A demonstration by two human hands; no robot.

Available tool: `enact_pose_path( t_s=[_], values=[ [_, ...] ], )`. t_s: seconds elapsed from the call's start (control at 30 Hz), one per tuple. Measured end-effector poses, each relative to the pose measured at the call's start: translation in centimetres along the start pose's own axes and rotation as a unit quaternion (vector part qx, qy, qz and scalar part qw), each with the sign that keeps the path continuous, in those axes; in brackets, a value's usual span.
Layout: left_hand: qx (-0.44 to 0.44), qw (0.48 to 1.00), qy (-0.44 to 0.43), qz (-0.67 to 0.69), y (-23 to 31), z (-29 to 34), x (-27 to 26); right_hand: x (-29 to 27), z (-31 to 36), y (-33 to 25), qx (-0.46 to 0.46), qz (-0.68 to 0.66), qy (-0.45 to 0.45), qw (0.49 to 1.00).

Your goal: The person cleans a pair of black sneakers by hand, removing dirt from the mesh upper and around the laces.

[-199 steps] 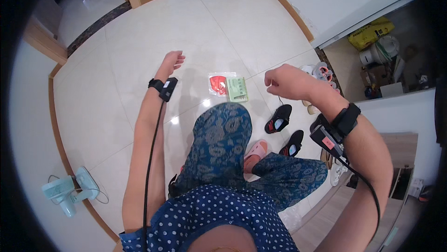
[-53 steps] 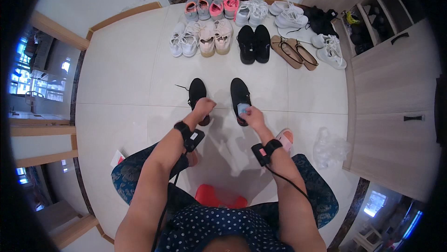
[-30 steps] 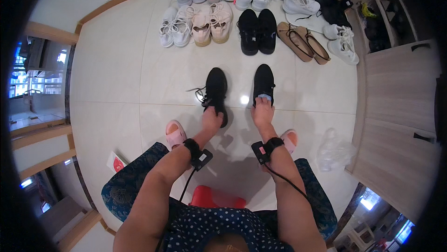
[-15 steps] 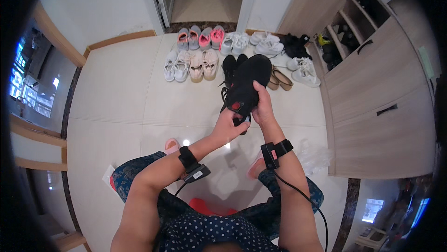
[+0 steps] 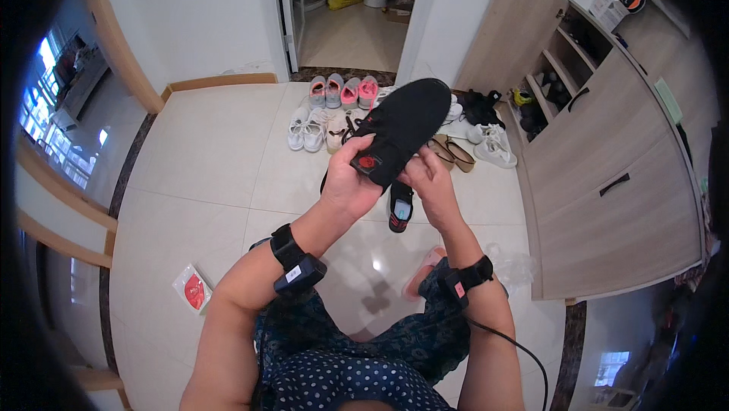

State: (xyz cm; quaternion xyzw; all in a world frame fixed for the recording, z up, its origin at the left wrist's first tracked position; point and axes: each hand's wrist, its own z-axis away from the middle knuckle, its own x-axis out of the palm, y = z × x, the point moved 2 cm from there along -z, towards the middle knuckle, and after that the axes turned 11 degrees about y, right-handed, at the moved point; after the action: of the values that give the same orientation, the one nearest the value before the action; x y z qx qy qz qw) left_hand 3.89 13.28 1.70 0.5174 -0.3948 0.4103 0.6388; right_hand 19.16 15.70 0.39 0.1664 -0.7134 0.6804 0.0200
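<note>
A black lace-up shoe [image 5: 402,122] with a red emblem near one end hangs slanted above the floor, its other end pointing away to the right. My left hand [image 5: 351,187] is closed around the emblem end, thumb on the near-left side. My right hand [image 5: 430,183] pinches the lower right edge with bent fingers, some hidden behind the shoe. Below, between my hands, another black shoe [image 5: 401,207] with a pale insole and red marks rests on the floor, partly covered.
Beyond my hands stand grey-and-pink sneakers [image 5: 334,92], white shoes [image 5: 305,132], brown flats [image 5: 453,153] and white sneakers [image 5: 493,145]. A wooden shoe cabinet [image 5: 615,183] with one door open is at right. A red-and-white packet [image 5: 194,288] lies at left.
The held shoe has turned and shifted slightly upward. My left hand has moved to its left side, my right hand down its edge. The view has tilted up, and the shoe below shows more.
</note>
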Motion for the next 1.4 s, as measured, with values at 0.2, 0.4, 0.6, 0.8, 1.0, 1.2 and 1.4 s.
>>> enact_pose_path(
  t_s=[0.2,0.4,0.6,0.8,1.0,1.2,1.4],
  values=[
    [0.037,0.998,0.040,0.032,0.5,-1.3,-1.5,-3.8,0.9,0.8,0.005,0.173,0.007,0.985],
    [0.077,0.991,0.104,-0.023,0.9,-2.7,-3.6,-6.9,-0.9,-0.9,-0.010,0.166,0.055,0.985],
    [0.179,0.948,0.112,-0.239,0.9,-3.5,-4.7,-9.3,-2.0,-0.6,0.058,0.142,0.149,0.977],
    [0.173,0.912,0.178,-0.327,-0.3,-4.2,-7.5,-9.0,-2.0,-0.9,0.081,-0.216,0.174,0.957],
    [0.105,0.747,0.224,-0.617,-2.5,-2.1,-5.4,-6.0,-1.4,-0.7,0.028,-0.214,0.073,0.974],
    [0.220,0.662,0.088,-0.712,-5.4,-2.5,-7.9,-1.4,-1.4,-0.5,-0.012,-0.043,0.078,0.996],
    [0.333,0.435,-0.082,-0.832,-6.6,-1.2,-7.6,-0.1,-1.9,0.8,-0.101,0.085,0.108,0.985]
  ],
)
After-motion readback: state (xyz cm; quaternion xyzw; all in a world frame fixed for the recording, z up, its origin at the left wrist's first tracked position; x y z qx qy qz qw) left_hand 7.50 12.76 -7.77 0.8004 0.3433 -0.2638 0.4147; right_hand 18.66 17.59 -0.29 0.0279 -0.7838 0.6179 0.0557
